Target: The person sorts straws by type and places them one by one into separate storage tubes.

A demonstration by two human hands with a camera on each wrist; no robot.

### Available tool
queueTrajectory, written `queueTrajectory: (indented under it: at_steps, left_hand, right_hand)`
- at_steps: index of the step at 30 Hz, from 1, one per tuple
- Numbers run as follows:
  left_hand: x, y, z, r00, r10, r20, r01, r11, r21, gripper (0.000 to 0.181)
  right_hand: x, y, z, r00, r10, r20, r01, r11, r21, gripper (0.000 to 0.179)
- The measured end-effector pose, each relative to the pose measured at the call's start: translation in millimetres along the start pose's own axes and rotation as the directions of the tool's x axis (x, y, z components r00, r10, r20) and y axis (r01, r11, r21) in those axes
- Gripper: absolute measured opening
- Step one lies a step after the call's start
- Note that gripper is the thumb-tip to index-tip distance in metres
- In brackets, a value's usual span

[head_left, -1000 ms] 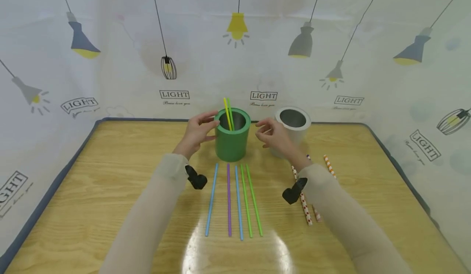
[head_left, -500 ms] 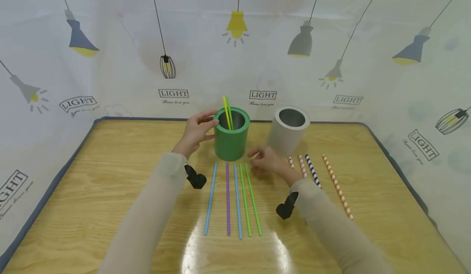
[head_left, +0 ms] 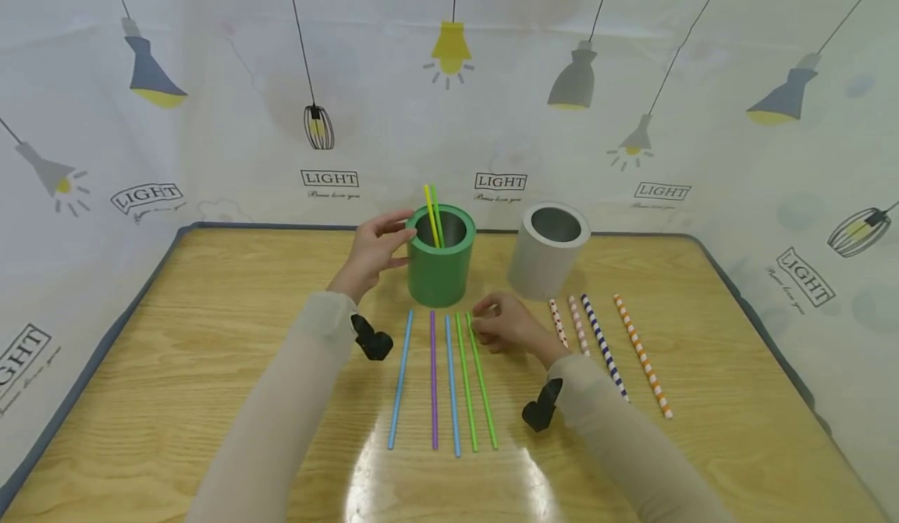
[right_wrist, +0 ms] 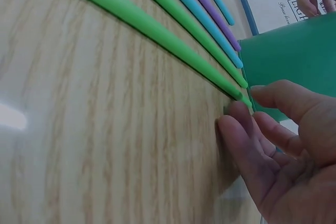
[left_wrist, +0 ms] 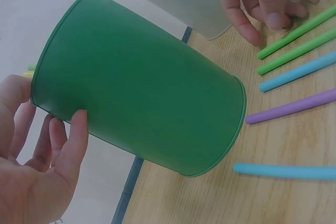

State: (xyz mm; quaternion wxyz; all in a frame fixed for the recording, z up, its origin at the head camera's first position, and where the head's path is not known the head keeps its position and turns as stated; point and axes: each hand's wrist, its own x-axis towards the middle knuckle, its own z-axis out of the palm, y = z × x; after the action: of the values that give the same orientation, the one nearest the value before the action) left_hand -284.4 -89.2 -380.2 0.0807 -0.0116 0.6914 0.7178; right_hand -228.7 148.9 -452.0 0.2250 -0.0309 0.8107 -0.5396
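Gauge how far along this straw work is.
Done: a yellow straw and a green straw stand in the green cup. In hand: the left hand holds that cup; the right hand is at the rightmost green straw, its grip unclear. Apparently left: that straw, four other plain straws, and perhaps four patterned straws, as the white cup shows no straw.
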Motion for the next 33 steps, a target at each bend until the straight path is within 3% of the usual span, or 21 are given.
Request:
queueTrajectory:
  at_steps: [5, 17, 33]
  left_hand:
    - [-0.7, -0.9, -0.4, 1.0, 0.001, -0.004, -0.001, 1.0, 0.002, 0.037]
    - [-0.5, -1.3, -0.1, 1.0, 0.007, 0.001, -0.007, 1.0, -0.005, 0.036]
    - [-1.0, 0.2, 1.1, 1.0, 0.004, 0.002, -0.004, 1.0, -0.003, 0.037]
  right_hand:
    - [0.2, 2, 3, 1.0, -0.008, -0.006, 0.008, 1.0, 0.006, 0.031]
    - [-1.9, -7, 10, 0.996, 0.044, -0.072, -0.052, 0.991, -0.125, 0.032]
    - [-1.1, -9, 18, 0.989, 0.055, -0.135, -0.078, 0.981, -0.176, 0.033]
